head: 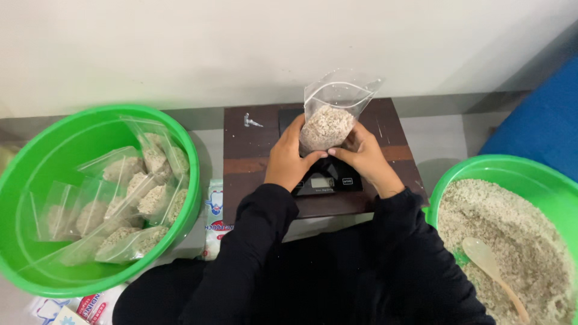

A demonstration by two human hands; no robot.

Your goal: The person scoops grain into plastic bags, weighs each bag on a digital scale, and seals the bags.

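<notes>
- Both hands, left hand [288, 157] and right hand [364, 157], are cupped around one clear zip bag [330, 120] of pale grain, held upright over one black scale [326, 179].
- One dark wooden stand [253, 150] is flanked by two green basins [72, 180] [530, 174].
- Roughly eight filled bags [129, 204] are seen in the left basin; loose grain and one wooden spoon [494, 271] in the right.
- Open room is left only along the stand's left edge.
</notes>
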